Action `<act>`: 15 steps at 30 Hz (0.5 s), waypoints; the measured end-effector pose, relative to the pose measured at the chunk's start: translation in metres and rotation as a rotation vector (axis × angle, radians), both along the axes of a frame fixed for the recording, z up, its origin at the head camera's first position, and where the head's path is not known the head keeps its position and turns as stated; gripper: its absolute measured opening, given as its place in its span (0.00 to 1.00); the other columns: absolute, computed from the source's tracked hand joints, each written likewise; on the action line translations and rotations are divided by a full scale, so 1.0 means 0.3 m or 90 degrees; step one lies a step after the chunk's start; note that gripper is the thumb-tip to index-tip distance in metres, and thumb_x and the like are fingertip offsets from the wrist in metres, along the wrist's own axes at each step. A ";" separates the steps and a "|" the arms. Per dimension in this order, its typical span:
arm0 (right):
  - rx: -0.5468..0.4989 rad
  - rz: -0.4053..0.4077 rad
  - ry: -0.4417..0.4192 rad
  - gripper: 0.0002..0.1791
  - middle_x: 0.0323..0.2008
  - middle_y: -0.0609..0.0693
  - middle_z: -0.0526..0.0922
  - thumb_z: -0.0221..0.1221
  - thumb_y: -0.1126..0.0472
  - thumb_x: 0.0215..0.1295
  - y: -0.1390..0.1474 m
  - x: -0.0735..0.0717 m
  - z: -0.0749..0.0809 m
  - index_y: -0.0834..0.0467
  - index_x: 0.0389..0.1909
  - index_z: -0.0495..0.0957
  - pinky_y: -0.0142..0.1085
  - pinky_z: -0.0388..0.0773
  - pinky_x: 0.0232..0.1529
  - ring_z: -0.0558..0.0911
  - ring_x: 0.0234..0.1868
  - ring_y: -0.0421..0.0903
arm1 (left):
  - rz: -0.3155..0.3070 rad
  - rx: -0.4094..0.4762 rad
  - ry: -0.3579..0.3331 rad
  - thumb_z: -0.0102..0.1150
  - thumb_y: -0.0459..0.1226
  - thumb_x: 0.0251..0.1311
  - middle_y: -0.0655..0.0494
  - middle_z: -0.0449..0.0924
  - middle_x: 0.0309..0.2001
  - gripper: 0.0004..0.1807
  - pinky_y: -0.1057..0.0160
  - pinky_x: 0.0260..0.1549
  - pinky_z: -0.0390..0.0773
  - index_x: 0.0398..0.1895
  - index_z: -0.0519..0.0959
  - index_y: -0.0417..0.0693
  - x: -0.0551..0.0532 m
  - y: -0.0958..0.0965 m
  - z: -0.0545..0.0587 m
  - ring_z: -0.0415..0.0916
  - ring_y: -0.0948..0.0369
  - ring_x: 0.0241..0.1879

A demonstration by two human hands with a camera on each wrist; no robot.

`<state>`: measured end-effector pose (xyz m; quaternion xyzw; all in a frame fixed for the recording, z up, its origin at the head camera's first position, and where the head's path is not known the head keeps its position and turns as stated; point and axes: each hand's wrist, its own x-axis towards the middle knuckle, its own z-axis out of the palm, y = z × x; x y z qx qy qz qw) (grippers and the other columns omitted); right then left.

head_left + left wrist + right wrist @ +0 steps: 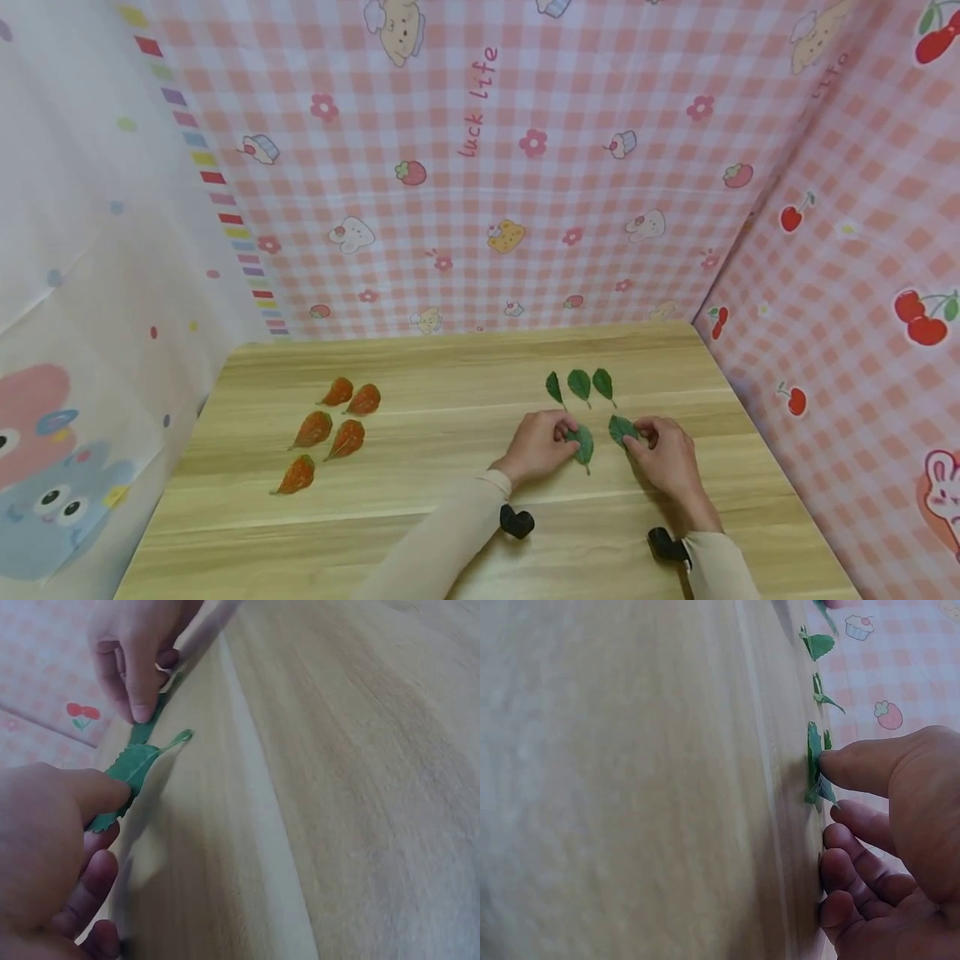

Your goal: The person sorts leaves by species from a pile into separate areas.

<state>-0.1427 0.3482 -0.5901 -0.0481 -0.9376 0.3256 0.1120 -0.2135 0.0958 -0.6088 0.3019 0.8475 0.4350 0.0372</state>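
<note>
My left hand (pixel 538 447) pinches a green leaf (pixel 582 448) by its left edge, thumb on top and stem pointing toward me. In the left wrist view that leaf (pixel 135 766) is tilted and its stem end stands off the wood. Just to the right, my right hand (pixel 667 460) holds another green leaf (pixel 620 429) between thumb and fingers, low against the table. The right wrist view has the thumb on this leaf (pixel 814 761), seen nearly edge-on. Behind the hands lie three green leaves in a row: a narrow one (pixel 553 387), a middle one (pixel 579 383) and a right one (pixel 603 384).
Several orange-red leaves lie in a loose group on the left of the wooden table (pixel 442 442), among them a front one (pixel 297 475). A pink checked cloth (pixel 480 192) hangs behind; more cloth walls flank both sides. Black wrist straps (pixel 517 522) sit at the cuffs.
</note>
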 end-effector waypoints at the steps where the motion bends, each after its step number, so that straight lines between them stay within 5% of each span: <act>1: -0.002 -0.001 -0.002 0.15 0.44 0.63 0.89 0.75 0.64 0.72 -0.001 0.000 0.000 0.68 0.54 0.89 0.39 0.76 0.44 0.82 0.41 0.50 | 0.003 -0.013 0.002 0.76 0.37 0.71 0.59 0.91 0.40 0.06 0.69 0.41 0.82 0.48 0.91 0.49 0.007 0.003 0.017 0.81 0.69 0.38; 5: -0.005 -0.001 -0.002 0.15 0.44 0.62 0.89 0.75 0.64 0.72 -0.005 -0.001 -0.001 0.67 0.54 0.89 0.38 0.75 0.45 0.81 0.41 0.49 | 0.022 -0.064 0.004 0.77 0.37 0.69 0.58 0.90 0.41 0.07 0.69 0.46 0.78 0.47 0.92 0.50 0.029 0.010 0.075 0.79 0.68 0.41; 11: -0.003 -0.003 0.012 0.14 0.42 0.61 0.89 0.76 0.64 0.71 -0.010 0.002 0.005 0.66 0.52 0.90 0.37 0.75 0.43 0.80 0.39 0.48 | 0.032 -0.161 0.087 0.74 0.40 0.72 0.58 0.89 0.46 0.08 0.63 0.51 0.77 0.51 0.92 0.53 0.036 0.033 0.057 0.81 0.62 0.45; 15: -0.004 -0.004 0.008 0.13 0.42 0.61 0.89 0.76 0.65 0.70 -0.006 0.005 0.007 0.66 0.52 0.90 0.37 0.75 0.43 0.80 0.39 0.48 | 0.032 -0.190 0.098 0.71 0.42 0.76 0.57 0.86 0.53 0.11 0.58 0.56 0.79 0.56 0.92 0.55 0.044 0.041 0.044 0.81 0.58 0.50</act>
